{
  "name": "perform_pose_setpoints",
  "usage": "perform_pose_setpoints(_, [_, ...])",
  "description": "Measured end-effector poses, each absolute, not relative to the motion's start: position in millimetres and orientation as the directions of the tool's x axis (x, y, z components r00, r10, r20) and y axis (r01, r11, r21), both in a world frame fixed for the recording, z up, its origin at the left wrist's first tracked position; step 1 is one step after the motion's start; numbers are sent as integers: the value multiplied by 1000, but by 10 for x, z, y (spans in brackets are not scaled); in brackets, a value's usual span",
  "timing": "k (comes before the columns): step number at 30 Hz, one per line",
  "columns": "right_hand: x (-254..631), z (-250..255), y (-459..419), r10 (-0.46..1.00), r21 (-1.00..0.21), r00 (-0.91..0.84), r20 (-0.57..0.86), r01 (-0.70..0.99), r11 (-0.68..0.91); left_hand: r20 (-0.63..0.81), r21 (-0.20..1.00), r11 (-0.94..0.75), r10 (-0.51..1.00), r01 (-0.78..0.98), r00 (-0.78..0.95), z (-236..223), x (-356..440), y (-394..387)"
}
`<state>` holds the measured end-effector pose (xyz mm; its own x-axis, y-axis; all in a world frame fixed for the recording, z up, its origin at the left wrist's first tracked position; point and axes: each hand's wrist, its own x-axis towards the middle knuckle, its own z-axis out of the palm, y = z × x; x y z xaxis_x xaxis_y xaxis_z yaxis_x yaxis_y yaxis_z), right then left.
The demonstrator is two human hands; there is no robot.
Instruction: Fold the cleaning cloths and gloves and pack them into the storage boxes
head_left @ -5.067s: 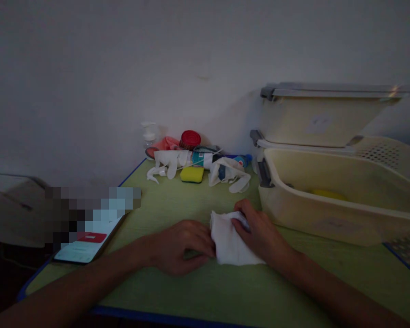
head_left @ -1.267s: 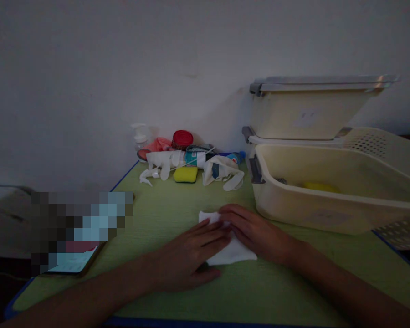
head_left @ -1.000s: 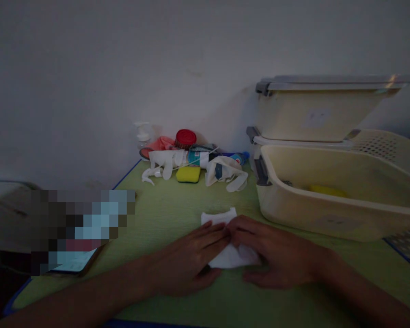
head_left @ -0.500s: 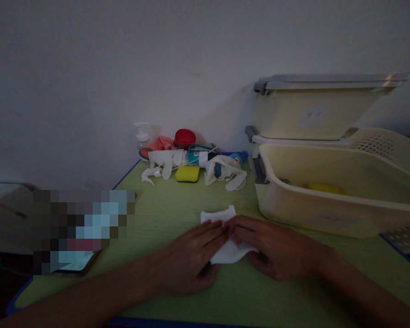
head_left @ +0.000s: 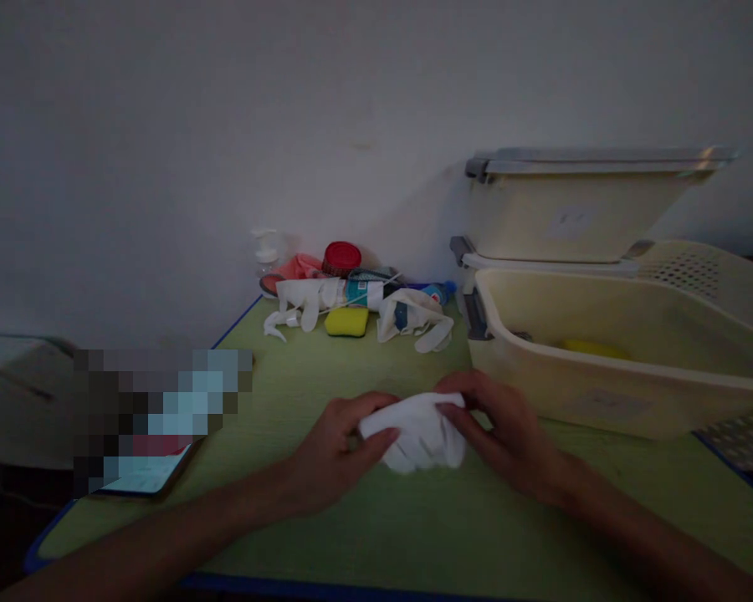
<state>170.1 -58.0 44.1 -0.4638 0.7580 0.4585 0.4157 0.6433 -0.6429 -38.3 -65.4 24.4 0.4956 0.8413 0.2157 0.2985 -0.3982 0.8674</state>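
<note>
Over counter (head_left: 439,531), gripping white cloth (head_left: 417,428) with left fingers (head_left: 371,448) at nine o'clock, right fingers (head_left: 468,428) at three, perhaps sagging if loosened.

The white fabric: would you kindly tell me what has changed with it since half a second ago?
The white fabric, flattish on the table before, is now bunched and looks raised, its opposite ends pinched by the left hand and the right hand, which have moved apart. The yellow sponge and cream bin stayed put.

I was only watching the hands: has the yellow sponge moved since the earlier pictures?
No, neither way: against the grey handle of the cream basin, the yellow sponge lies where it lay; only the camera's view drifts.
</note>
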Motion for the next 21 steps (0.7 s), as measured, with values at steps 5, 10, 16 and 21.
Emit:
perform_pose_setpoints(5, [1643,457,-563,904,-906,-373,209,274,322,-86,994,111,874,-24,479,208,-330,-567])
perform_pose_setpoints(10, [1624,220,-435,922,-830,-374,103,478,287,7,965,-99,935,242,353,38,-323,-458])
perform_pose_setpoints(16, [1577,147,-446,894,-628,-421,156,656,418,448,579,-631,775,517,445,76,-352,-588])
perform_pose_setpoints(21, [1584,172,-465,872,-596,-463,161,658,460,230,369,-789,589,491,774,132,-334,-682])
